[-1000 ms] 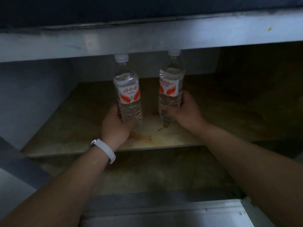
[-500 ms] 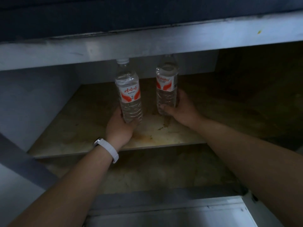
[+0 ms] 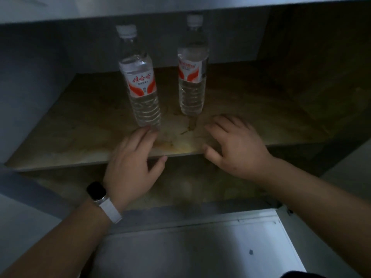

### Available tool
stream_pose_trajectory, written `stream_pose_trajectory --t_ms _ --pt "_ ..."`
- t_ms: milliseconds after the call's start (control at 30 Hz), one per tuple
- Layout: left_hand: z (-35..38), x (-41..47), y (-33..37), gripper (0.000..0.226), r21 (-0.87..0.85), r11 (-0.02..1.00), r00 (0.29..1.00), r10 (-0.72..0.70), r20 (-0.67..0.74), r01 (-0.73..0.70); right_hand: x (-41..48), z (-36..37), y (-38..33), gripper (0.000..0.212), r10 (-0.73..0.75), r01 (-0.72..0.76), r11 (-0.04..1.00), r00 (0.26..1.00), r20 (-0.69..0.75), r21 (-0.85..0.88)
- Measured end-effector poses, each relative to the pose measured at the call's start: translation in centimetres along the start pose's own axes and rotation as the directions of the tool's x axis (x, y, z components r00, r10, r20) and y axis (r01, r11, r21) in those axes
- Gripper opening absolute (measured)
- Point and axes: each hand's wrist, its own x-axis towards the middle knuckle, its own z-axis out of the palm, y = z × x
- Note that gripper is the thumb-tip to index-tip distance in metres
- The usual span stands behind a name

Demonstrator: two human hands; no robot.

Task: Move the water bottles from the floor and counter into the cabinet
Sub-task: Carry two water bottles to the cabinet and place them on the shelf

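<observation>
Likely a home kitchen: a dim cabinet [image 3: 36, 81] under a bench edge [image 3: 140, 9], with a stained wooden shelf [image 3: 84, 125] at frame centre.

Two clear plastic water bottles, each with one white cap and one red-and-white label: the left bottle [image 3: 140, 83] and the right bottle [image 3: 191, 77]. One stained brown wooden shelf [image 3: 80, 125] inside one grey cabinet [image 3: 30, 87]. Two bare hands: the left grip [image 3: 132, 165] and the right grip [image 3: 236, 149]. One black-faced wristwatch [image 3: 97, 191] on one white strap.
</observation>
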Motion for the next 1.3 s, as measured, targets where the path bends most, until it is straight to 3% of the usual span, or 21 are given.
stream_pose_trajectory --t_ms 300,667,1067,1300 --pt "-6.3 -2.2 5.0 0.051 0.048 0.993 0.983 0.101 0.153 -0.11 -5.5 -7.3 -1.1 0.057 -0.027 0.031 0.999 0.976 0.216 -0.016" --pt "-24.8 -0.7 14.5 0.05 0.03 0.991 0.947 0.115 0.301 -0.13 -9.5 -27.2 -2.7 0.048 -0.015 -0.013 0.992 0.975 0.224 0.123" --pt "-41.2 5.5 22.6 0.048 0.055 0.953 0.934 0.28 0.222 -0.298 -10.7 -48.0 -2.7 0.053 0.036 -0.047 0.997 0.986 0.162 0.062" --pt "-46.6 7.9 23.7 0.048 -0.036 0.902 0.89 0.43 0.15 -0.43 -13.4 -55.8 -5.5 0.055 0.211 -0.204 0.976 0.971 0.111 -0.074"
